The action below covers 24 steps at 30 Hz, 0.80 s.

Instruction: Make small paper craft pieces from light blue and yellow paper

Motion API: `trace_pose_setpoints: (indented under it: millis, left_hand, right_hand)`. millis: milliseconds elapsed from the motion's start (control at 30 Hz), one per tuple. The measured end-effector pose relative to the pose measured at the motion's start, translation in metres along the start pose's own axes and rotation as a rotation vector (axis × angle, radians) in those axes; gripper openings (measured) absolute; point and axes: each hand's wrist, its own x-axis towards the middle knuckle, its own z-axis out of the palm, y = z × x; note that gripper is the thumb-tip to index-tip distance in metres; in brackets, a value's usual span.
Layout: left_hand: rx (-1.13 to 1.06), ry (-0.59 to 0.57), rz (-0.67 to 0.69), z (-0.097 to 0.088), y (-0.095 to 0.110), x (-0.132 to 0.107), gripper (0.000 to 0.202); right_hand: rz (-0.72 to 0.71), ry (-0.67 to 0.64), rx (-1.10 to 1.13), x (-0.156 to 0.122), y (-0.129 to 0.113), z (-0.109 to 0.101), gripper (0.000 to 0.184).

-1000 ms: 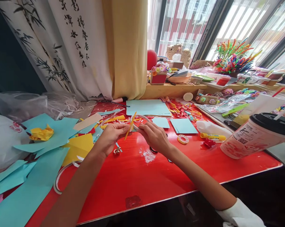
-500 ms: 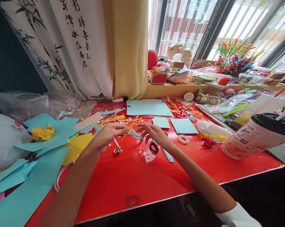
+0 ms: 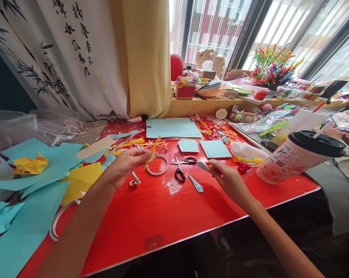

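My left hand point(image 3: 127, 163) is closed in a pinch on a thin yellow paper strip point(image 3: 152, 151), which it holds slanted above the red table point(image 3: 168, 216). A white ring point(image 3: 157, 165) lies flat on the table just right of that hand. My right hand point(image 3: 227, 177) hovers low over the table further right, its fingertips pinched on a small grey-blue paper sliver point(image 3: 202, 166). Black-handled scissors point(image 3: 180, 170) and a folded blue paper point point(image 3: 196, 183) lie between the two hands.
Blue and yellow paper sheets point(image 3: 46, 170) cover the left. A lidded drink cup point(image 3: 296, 156) lies tilted at the right edge, beside a yellow glue stick point(image 3: 248, 160). Craft clutter fills the wooden sill point(image 3: 203, 106). Another person's hand point(image 3: 336, 133) shows far right.
The white ring left my hands and now lies on the table. My right hand moved right, away from my left, which still holds the yellow strip. The view shifted right.
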Motion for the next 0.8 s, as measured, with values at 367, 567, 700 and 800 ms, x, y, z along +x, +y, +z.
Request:
trace_pose_setpoints:
  millis: [367, 567, 700, 800]
  left_hand:
    - [-0.02, -0.012, -0.072, 0.003, -0.008, 0.006, 0.027]
    - [-0.014, 0.018, -0.082, 0.002, -0.006, 0.007, 0.029]
    - [-0.015, 0.028, -0.081, 0.002, -0.005, 0.006, 0.032]
    - [0.008, 0.032, -0.07, 0.004, -0.005, 0.005, 0.032]
  right_hand:
    - [-0.109, -0.115, -0.272, -0.031, 0.038, -0.004, 0.029]
    - [-0.153, -0.163, -0.337, -0.027, 0.038, -0.007, 0.026]
    - [-0.14, -0.14, -0.367, -0.024, 0.037, -0.007, 0.022]
    - [-0.127, -0.121, -0.369, -0.018, 0.026, -0.01, 0.025]
